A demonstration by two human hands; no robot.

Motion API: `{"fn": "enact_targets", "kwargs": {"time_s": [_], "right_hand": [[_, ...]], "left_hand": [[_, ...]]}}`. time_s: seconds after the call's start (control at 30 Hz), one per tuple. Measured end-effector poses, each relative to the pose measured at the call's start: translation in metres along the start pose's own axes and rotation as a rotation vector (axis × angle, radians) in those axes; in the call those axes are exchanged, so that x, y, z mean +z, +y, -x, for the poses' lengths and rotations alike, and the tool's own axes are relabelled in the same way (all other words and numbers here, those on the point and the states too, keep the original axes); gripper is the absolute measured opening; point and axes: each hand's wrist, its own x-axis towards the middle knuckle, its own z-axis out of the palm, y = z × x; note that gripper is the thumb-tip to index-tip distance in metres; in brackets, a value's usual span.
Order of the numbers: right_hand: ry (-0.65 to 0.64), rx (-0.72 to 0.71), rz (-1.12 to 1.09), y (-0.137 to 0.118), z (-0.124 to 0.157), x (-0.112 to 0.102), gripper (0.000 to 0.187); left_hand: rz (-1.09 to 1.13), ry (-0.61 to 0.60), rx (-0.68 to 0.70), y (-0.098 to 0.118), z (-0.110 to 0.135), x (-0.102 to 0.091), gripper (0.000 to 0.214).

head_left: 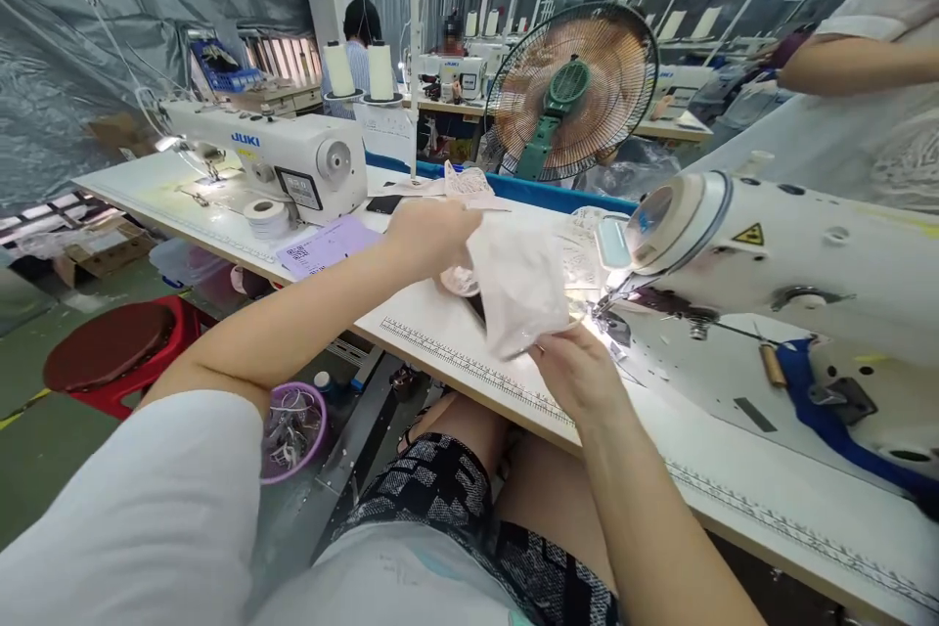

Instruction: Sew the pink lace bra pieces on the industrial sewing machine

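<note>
A pale pinkish-white piece of fabric [519, 286] hangs between my two hands, above the front of the sewing table. My left hand [438, 237] grips its upper left edge with the fingers closed. At the lower right corner, my right hand [576, 367] pinches the cloth. Just right of the fabric is the lit needle area of a white sewing machine [792, 254]. Pale lace [583, 233] lies behind the cloth, partly hidden by it. More lace pieces [468, 182] lie at the table's back edge, beyond my left hand.
A second sewing machine [256, 152] stands at the left, with a tape roll [266, 218] and a purple paper [328, 245] near it. A fan [572, 93] stands behind the table. Below are a red stool [121, 352] and a purple basket [323, 425]. Another person's arm [858, 64] shows at right.
</note>
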Motion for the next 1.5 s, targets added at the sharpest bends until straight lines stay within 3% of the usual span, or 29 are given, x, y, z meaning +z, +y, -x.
{"fn": "enact_targets", "kwargs": {"time_s": [0.07,0.17,0.33,0.43,0.57,0.7,0.8,0.9,0.97,1.03,1.1,1.17,1.23,1.3,1.37,1.43,1.5], "right_hand": [[0.013,0.013,0.003,-0.007,0.007,-0.016,0.021],[-0.012,0.058,0.106,-0.009,0.020,-0.033,0.017],[-0.231,0.164,0.426,0.005,0.030,-0.038,0.009],[-0.275,0.198,0.623,0.013,0.029,-0.035,0.008],[-0.274,0.179,0.823,0.015,0.024,-0.034,0.010],[-0.282,0.124,0.903,0.011,0.023,-0.038,0.013],[-0.263,0.066,0.898,0.007,0.034,-0.048,0.014],[-0.279,-0.057,0.651,0.001,0.057,-0.063,0.019],[-0.275,-0.144,0.450,-0.007,0.075,-0.069,0.019],[-0.249,-0.187,0.407,-0.016,0.090,-0.069,0.018],[-0.271,-0.214,0.471,-0.025,0.099,-0.064,0.027],[-0.359,-0.232,0.521,-0.030,0.101,-0.057,0.032],[-0.395,-0.208,0.532,-0.027,0.099,-0.051,0.032],[-0.283,-0.121,0.454,-0.016,0.095,-0.046,0.033],[-0.109,-0.015,0.263,0.002,0.095,-0.040,0.044],[-0.019,0.099,0.093,0.022,0.100,-0.032,0.053],[0.021,0.191,0.054,0.038,0.109,-0.022,0.050]], "left_hand": [[-0.071,-0.034,0.104,-0.002,0.026,0.004,0.029],[-0.060,-0.128,0.293,0.007,0.071,0.021,0.049],[0.067,-0.397,0.380,0.035,0.120,0.043,0.076],[0.107,-0.433,0.462,0.042,0.120,0.047,0.077],[0.104,-0.300,0.523,0.043,0.104,0.056,0.075],[0.204,-0.207,0.582,0.048,0.086,0.078,0.077],[0.270,-0.218,0.533,0.059,0.080,0.095,0.072],[0.363,-0.179,0.507,0.075,0.085,0.099,0.031],[0.528,-0.074,0.497,0.085,0.093,0.090,0.020],[0.781,0.027,0.474,0.096,0.101,0.074,0.031],[1.060,0.042,0.434,0.108,0.106,0.058,0.053],[1.287,-0.084,0.377,0.121,0.108,0.049,0.059],[1.457,-0.278,0.300,0.132,0.108,0.051,0.049],[1.638,-0.455,0.169,0.140,0.107,0.062,0.037],[1.838,-0.557,-0.034,0.143,0.106,0.075,0.033],[1.981,-0.599,-0.255,0.144,0.107,0.086,0.035],[2.024,-0.602,-0.391,0.145,0.108,0.093,0.037]]}}
